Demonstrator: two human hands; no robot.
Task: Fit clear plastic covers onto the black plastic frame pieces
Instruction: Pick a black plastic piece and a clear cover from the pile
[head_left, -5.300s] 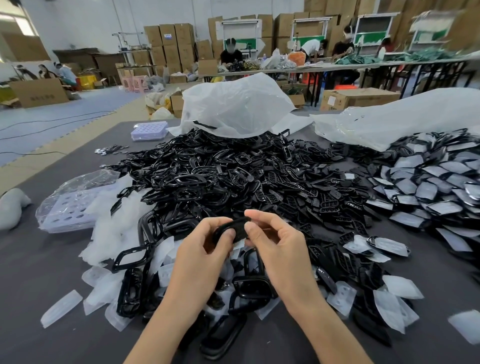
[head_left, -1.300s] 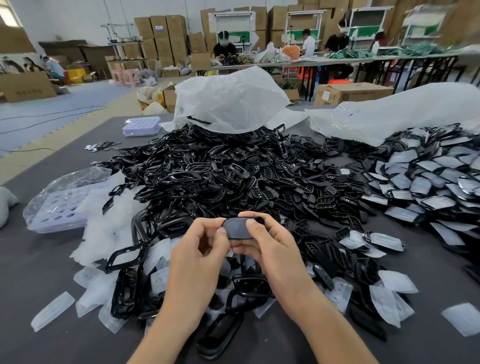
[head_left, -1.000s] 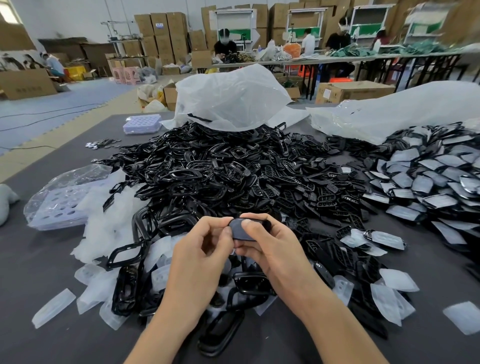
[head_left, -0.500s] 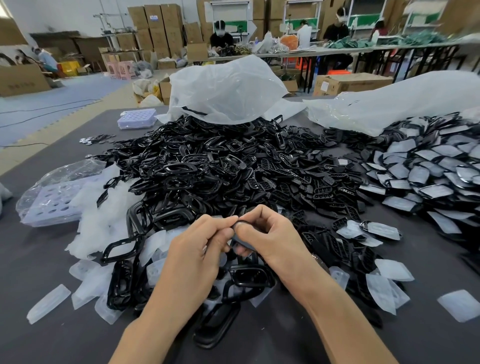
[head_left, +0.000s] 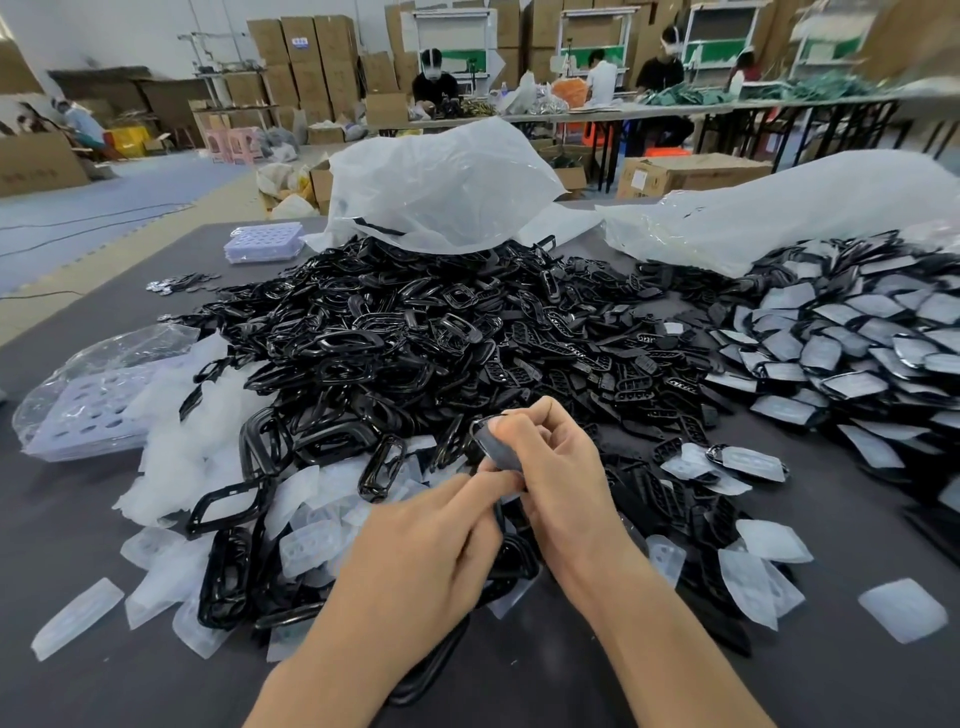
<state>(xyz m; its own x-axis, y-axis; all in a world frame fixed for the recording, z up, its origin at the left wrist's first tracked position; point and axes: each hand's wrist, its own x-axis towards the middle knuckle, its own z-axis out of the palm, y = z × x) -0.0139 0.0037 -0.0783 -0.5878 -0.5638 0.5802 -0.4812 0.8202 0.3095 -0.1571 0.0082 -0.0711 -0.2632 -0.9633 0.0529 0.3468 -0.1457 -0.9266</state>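
Beneath white bag (head_left: 441, 187), black frames (head_left: 395, 332)

- One view is given, taken by a wide-angle camera worn on the head.
- The scene is faced forward and down, across the dark table (head_left: 67, 519).
- The left hand (head_left: 415, 556), the right hand (head_left: 556, 467) and the frame piece (head_left: 493, 441) held between them are seen nearest, low at centre.
- The heap of black frames (head_left: 415, 332) is seen at mid-distance, and the workbenches (head_left: 675, 108) far off along the top.

The frames (head_left: 395, 332) are black, the table (head_left: 67, 519) dark grey, the covers (head_left: 904, 609) seemingly milky-clear.
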